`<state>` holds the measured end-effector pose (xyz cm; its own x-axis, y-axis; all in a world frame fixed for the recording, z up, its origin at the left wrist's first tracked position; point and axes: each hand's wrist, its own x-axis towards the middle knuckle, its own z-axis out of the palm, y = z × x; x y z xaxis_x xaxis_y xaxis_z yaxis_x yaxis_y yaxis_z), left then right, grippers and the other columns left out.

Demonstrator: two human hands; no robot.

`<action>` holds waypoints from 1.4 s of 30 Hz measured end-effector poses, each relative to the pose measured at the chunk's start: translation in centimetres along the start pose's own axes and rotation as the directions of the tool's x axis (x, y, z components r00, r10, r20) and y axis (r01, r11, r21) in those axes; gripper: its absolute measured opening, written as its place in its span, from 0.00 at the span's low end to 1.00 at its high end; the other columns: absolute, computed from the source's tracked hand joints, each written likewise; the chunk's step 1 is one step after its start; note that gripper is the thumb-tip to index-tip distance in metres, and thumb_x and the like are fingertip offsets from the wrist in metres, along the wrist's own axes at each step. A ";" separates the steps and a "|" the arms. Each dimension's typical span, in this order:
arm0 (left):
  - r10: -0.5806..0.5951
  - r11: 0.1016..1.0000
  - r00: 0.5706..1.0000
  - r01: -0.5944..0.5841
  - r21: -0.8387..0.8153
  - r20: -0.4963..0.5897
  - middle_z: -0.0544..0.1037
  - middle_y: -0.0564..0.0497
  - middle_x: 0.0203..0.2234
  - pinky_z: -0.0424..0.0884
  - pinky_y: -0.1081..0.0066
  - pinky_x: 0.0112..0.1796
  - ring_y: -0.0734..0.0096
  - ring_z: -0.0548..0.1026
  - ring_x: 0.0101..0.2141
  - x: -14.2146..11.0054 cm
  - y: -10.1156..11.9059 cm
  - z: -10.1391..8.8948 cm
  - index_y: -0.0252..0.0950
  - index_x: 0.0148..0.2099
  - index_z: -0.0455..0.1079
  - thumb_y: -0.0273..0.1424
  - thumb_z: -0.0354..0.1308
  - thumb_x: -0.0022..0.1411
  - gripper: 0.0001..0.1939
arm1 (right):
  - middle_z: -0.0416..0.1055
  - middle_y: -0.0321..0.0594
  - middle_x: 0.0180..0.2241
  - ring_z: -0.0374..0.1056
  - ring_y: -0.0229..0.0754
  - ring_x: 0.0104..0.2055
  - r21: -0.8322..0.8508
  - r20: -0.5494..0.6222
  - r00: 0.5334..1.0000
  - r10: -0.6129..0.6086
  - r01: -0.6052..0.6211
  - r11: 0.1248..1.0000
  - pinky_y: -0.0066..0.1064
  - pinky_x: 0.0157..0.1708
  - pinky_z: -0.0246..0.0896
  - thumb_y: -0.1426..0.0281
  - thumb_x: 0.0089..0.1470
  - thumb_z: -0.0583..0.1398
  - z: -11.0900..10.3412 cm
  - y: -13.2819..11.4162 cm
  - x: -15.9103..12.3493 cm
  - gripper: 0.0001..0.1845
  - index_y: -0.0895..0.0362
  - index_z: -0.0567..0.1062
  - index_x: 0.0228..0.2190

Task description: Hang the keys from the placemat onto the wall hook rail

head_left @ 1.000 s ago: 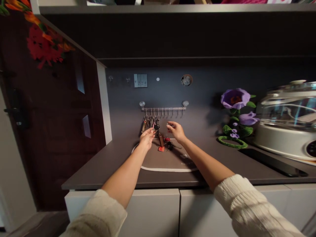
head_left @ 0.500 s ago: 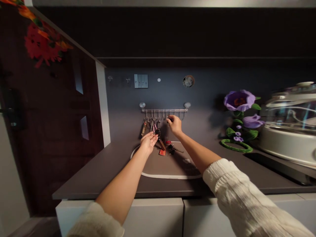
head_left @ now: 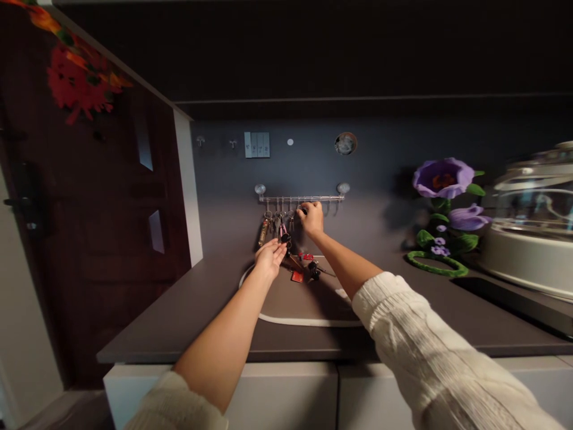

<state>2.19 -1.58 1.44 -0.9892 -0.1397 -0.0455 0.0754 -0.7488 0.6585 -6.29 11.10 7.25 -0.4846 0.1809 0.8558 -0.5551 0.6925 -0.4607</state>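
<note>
My left hand (head_left: 268, 261) is raised over the mat, fingers fairly straight, with a bunch of keys on a black round fob (head_left: 285, 237) held at the fingertips. A brown strap hangs below it. My right hand (head_left: 312, 219) pinches a small key ring close under the hooks of a clear hook rail (head_left: 302, 198); its fingers partly hide the ring. Several key sets hang from the rail's left hooks, among them one with a brown tag (head_left: 263, 232). On the brown mat (head_left: 286, 304) lie a red tag (head_left: 296, 276) and black keys (head_left: 314, 270).
Purple felt flowers (head_left: 443, 179) with a green ring base stand to the right, beside a white appliance with a clear cover (head_left: 528, 251). A black flat slab (head_left: 514, 304) lies before them. A dark cabinet (head_left: 313, 54) overhangs the counter (head_left: 179, 316); a door (head_left: 107, 251) is at left.
My right hand has moved slightly up and left, closer to the rail's middle hooks. My left hand stays nearly in place with its keys. The view has shifted slightly.
</note>
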 end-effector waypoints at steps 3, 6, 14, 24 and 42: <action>0.004 1.000 1.000 -0.004 -0.013 0.001 0.71 0.48 0.23 0.71 0.75 0.34 0.75 0.75 0.29 0.2 0.0 -0.1 0.31 0.32 0.65 0.13 0.47 0.52 0.11 | 0.61 0.45 0.38 0.62 0.41 0.38 0.009 0.014 1.000 0.017 -0.017 1.000 0.35 0.45 0.57 0.70 0.47 0.56 0.1 0.0 0.1 0.11 0.59 0.73 0.34; -0.001 1.000 1.000 0.001 -0.016 0.006 0.71 0.48 0.24 0.71 0.75 0.34 0.75 0.74 0.29 0.4 0.0 -0.2 0.31 0.32 0.64 0.13 0.48 0.52 0.11 | 0.60 0.45 0.39 0.62 0.41 0.39 0.009 0.031 0.999 0.034 -0.034 0.999 0.36 0.46 0.57 0.71 0.47 0.56 0.2 0.0 0.1 0.10 0.58 0.72 0.34; 0.002 0.999 0.999 0.000 -0.043 0.032 0.71 0.47 0.25 0.72 0.75 0.33 0.75 0.74 0.28 0.4 0.1 -0.3 0.31 0.34 0.64 0.14 0.47 0.53 0.09 | 0.59 0.44 0.40 0.60 0.39 0.38 -0.015 0.041 0.999 0.012 -0.011 1.000 0.35 0.46 0.58 0.72 0.46 0.56 0.6 0.5 -0.5 0.09 0.58 0.71 0.33; -0.026 0.997 0.998 0.031 -0.071 0.065 0.70 0.48 0.25 0.72 0.76 0.34 0.75 0.74 0.30 0.4 0.3 -0.3 0.31 0.33 0.64 0.14 0.47 0.54 0.10 | 0.59 0.46 0.41 0.60 0.41 0.41 0.016 0.060 0.998 -0.005 0.004 1.000 0.35 0.47 0.56 0.75 0.46 0.56 0.2 0.5 -1.8 0.15 0.60 0.68 0.39; -0.050 0.997 0.995 0.055 -0.054 0.088 0.71 0.46 0.26 0.72 0.75 0.34 0.74 0.74 0.32 -0.4 1.0 -0.4 0.32 0.37 0.66 0.15 0.48 0.54 0.11 | 0.67 0.42 0.36 0.65 0.38 0.34 0.082 0.189 0.982 -0.002 -0.014 0.997 0.33 0.38 0.62 0.78 0.42 0.56 -1.6 2.5 -4.0 0.19 0.58 0.68 0.40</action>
<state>2.72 -2.49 1.84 -0.9989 -0.0447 -0.0121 0.0279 -0.7893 0.6133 -4.62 13.19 3.03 -0.6029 0.0442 0.7966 -0.6015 0.6307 -0.4903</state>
